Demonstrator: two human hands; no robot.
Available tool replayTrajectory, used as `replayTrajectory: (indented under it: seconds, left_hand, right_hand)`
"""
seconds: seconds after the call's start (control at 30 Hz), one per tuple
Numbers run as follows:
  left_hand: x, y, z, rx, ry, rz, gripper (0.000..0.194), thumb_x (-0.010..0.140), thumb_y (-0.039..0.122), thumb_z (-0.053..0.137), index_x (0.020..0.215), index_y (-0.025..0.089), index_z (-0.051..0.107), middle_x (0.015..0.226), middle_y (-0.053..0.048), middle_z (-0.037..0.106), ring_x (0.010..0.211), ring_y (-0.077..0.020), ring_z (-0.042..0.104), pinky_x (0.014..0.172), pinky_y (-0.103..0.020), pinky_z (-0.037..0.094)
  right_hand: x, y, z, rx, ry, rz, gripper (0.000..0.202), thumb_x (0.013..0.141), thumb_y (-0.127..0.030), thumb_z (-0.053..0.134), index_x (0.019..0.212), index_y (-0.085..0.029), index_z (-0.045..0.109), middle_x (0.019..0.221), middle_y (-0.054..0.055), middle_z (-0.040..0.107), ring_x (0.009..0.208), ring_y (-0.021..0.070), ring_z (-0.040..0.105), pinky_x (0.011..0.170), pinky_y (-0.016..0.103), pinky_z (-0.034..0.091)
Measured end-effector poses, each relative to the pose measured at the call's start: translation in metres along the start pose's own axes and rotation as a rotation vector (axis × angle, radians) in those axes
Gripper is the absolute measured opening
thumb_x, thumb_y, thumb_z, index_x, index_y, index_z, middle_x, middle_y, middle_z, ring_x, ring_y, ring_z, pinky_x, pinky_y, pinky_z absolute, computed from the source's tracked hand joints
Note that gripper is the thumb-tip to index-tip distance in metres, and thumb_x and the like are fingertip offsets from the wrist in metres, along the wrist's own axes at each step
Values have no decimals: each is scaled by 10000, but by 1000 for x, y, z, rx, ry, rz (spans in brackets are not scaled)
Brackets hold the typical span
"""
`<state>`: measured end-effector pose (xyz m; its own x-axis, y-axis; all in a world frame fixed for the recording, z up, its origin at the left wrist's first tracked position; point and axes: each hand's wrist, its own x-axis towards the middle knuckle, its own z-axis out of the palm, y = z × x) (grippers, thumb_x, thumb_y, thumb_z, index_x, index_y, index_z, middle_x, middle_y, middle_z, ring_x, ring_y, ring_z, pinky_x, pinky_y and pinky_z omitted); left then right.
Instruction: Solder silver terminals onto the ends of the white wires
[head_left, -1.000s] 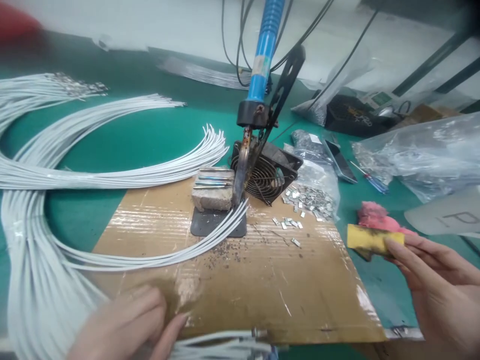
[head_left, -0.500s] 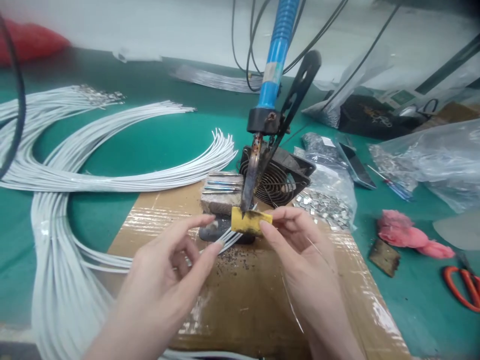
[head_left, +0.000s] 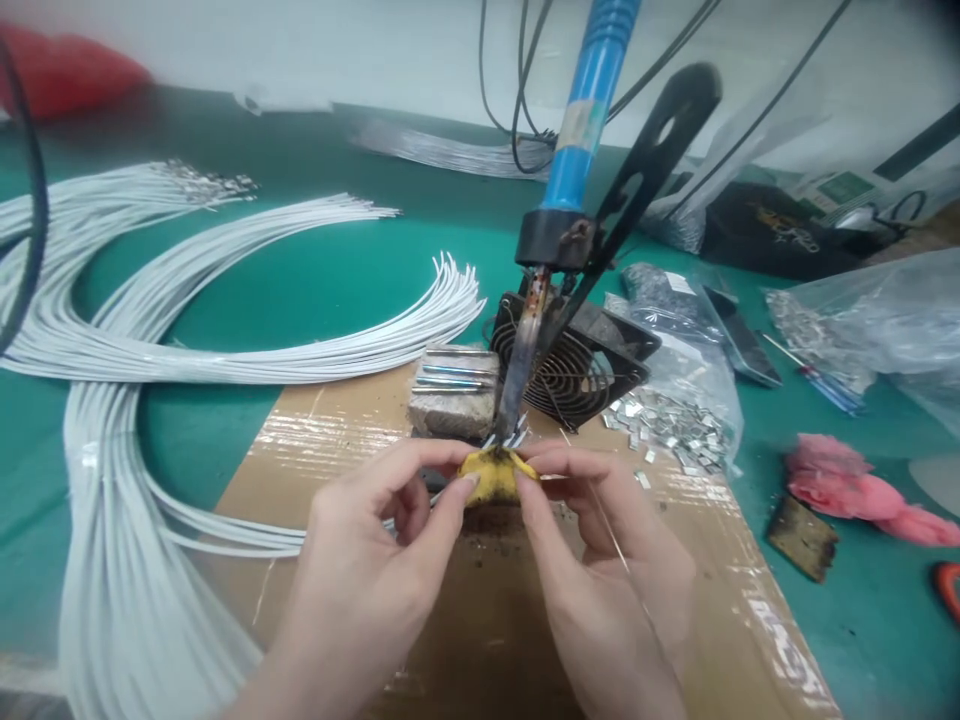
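A yellow sponge [head_left: 489, 478] with dark scorch marks is pinched between both hands at the tip of the blue-handled soldering iron [head_left: 583, 130], which slants down in its stand. My left hand [head_left: 382, 540] grips the sponge's left end. On its right end are the closed thumb and fingers of my right hand [head_left: 607, 545], and a thin strand of solder wire [head_left: 611, 535] runs across that hand. The sponge bends around the iron's tip. Ends of white wires [head_left: 516, 438] show just behind it; the rest of them is mostly hidden by the sponge and my left hand.
Bundles of white cable [head_left: 225, 365] curve over the green mat at left. A block with metal rods [head_left: 454, 390] and a black fan [head_left: 570, 365] stand behind the hands. To the right lie a bag of metal pieces [head_left: 675, 425], a pink cloth [head_left: 840, 480] and a screwdriver [head_left: 825, 385].
My left hand has moved right and taken hold of the sponge's left end. The sponge, flat before, is now bent around the iron's tip. The view has shifted slightly.
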<state>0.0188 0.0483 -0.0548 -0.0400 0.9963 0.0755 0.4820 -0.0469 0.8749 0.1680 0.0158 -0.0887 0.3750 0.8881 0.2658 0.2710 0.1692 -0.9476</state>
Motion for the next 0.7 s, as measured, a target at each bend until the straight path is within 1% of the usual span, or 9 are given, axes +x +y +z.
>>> replayTrajectory:
  seconds: [0.1, 0.17, 0.23, 0.3, 0.4, 0.5, 0.57, 0.63, 0.7]
  left_hand:
    - [-1, 2, 2, 24, 25, 89, 135, 879, 228, 700, 893, 217, 834, 600, 43, 674, 472, -110, 525, 471, -199, 436]
    - [-3, 2, 4, 28, 43, 160, 147, 909, 173, 681, 919, 213, 822, 719, 20, 745, 510, -101, 533, 509, -197, 443]
    - [-5, 1, 5, 17, 61, 223, 167, 931, 126, 664, 947, 204, 811, 771, 14, 743, 535, -93, 524, 535, -197, 439]
    - [-5, 0, 6, 24, 53, 261, 187, 943, 101, 646, 965, 193, 808, 725, 32, 674, 537, -93, 504, 541, -200, 427]
    - [-1, -2, 6, 92, -8, 266, 207, 937, 93, 629, 968, 186, 812, 666, 59, 589, 521, -95, 497, 527, -203, 417]
    - [-1, -4, 5, 138, -57, 244, 206, 921, 95, 645, 945, 197, 822, 615, 77, 555, 487, -94, 503, 483, -199, 402]
    - [-4, -6, 3, 153, -77, 232, 177, 931, 126, 662, 966, 208, 815, 591, 88, 526, 477, -102, 515, 474, -201, 412]
    - [-10, -10, -3, 200, -91, 237, 149, 957, 176, 669, 1037, 226, 784, 610, 91, 519, 495, -116, 547, 505, -214, 446]
    - [-16, -18, -14, 284, -103, 263, 147, 985, 215, 664, 1113, 252, 727, 684, 81, 550, 552, -131, 596, 561, -236, 477]
  right_hand:
    - [-3, -4, 5, -28, 53, -103, 207, 964, -70, 718, 1035, -264, 726, 1056, -12, 754, 1067, 156, 731, 951, 262, 589]
    - [-4, -8, 9, -51, 84, -181, 242, 962, -30, 705, 1051, -254, 722, 1043, -17, 752, 1049, 140, 724, 941, 244, 590]
    - [-4, -12, 10, -93, 88, -254, 264, 959, 2, 693, 1067, -238, 722, 1034, -16, 760, 1020, 128, 722, 919, 226, 591]
    - [-3, -13, 9, -156, 68, -290, 264, 957, 2, 693, 1067, -235, 725, 1026, -23, 774, 977, 115, 725, 913, 211, 585]
    - [-1, -10, 7, -180, 6, -174, 231, 950, -63, 716, 1042, -271, 754, 991, -41, 794, 904, 118, 735, 869, 211, 592]
    - [0, -2, 3, -110, -52, 13, 162, 953, -146, 743, 996, -300, 772, 956, -43, 818, 849, 126, 779, 788, 200, 629]
    - [3, 4, -5, -44, -75, 103, 72, 941, -228, 792, 957, -295, 774, 916, -37, 836, 803, 132, 815, 727, 179, 659]
    - [7, 10, -24, 19, -70, 179, 100, 881, -312, 872, 912, -281, 782, 854, -28, 840, 740, 138, 826, 684, 158, 670]
    - [11, 16, -55, 38, -26, 253, 190, 803, -324, 946, 906, -268, 797, 837, -17, 845, 738, 139, 828, 689, 126, 660]
